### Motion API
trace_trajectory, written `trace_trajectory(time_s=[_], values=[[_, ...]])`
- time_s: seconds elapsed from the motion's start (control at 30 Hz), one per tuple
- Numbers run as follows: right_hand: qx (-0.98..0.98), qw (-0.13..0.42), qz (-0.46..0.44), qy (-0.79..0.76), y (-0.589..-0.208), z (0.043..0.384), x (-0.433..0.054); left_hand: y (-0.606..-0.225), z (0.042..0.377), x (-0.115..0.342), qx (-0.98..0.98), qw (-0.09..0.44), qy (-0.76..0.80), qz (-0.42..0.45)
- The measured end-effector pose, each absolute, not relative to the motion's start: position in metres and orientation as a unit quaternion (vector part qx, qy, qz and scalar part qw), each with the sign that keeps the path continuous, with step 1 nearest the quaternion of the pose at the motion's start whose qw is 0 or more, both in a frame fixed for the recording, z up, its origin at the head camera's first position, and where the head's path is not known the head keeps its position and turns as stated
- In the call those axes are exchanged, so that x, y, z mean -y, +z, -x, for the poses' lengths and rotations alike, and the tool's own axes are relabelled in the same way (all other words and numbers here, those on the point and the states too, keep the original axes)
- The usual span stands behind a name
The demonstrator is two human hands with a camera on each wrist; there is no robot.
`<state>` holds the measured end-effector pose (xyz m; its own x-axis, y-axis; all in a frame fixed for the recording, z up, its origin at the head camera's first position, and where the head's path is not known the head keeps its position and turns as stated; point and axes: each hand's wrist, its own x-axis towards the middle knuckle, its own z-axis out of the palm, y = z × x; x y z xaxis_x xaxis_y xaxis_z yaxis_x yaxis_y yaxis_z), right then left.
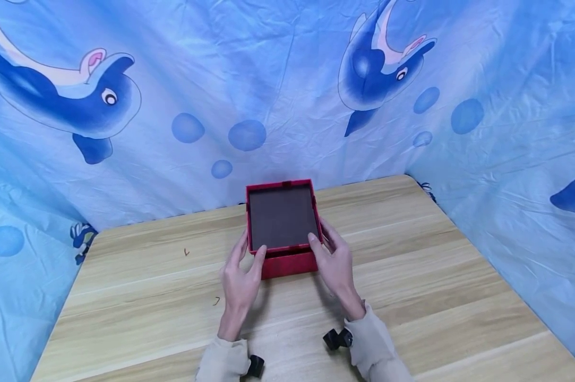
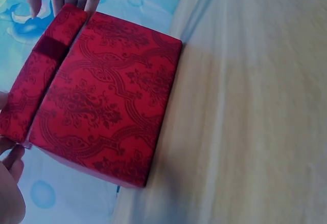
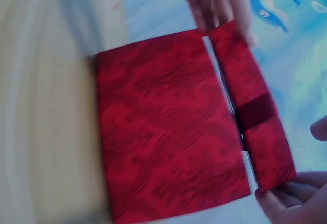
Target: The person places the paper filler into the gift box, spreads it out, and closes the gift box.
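A deep red brocade box [image 2: 107, 101] stands on the table near its back edge. Above it sits a shallow red tray [image 3: 255, 111], its rim around a dark flat inside [image 1: 283, 217] that faces up. Dark ribbon bands cross the tray's sides, and in the right wrist view a thin gap shows between tray and box. My left hand [image 1: 240, 278] grips the tray's left side, thumb at the front rim. On the opposite side, my right hand [image 1: 335, 265] holds it with the thumb over the front right corner. Some fingertips are hidden behind the tray.
The wooden table [image 1: 139, 307] reaches out on both sides of the box. A blue cloth [image 1: 287, 79] printed with dolphins hangs behind and beside it. Two tiny dark red threads lie left of the box, one a thread [image 1: 186, 252] farther back.
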<state>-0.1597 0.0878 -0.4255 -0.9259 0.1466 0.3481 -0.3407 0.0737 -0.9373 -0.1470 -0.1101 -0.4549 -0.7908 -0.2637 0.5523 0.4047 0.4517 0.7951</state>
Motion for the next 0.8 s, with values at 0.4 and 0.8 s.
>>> trace_trajectory(time_s=[0.4,0.8], values=[[0.688,0.197,-0.07,0.695,-0.398,0.177,-0.082,-0.452,0.16,0.104,0.764,0.328,-0.547,0.093],[0.693,0.232,-0.138,0.668,-0.406,0.179,-0.079,-0.44,0.167,0.101,0.704,0.262,-0.656,0.074]])
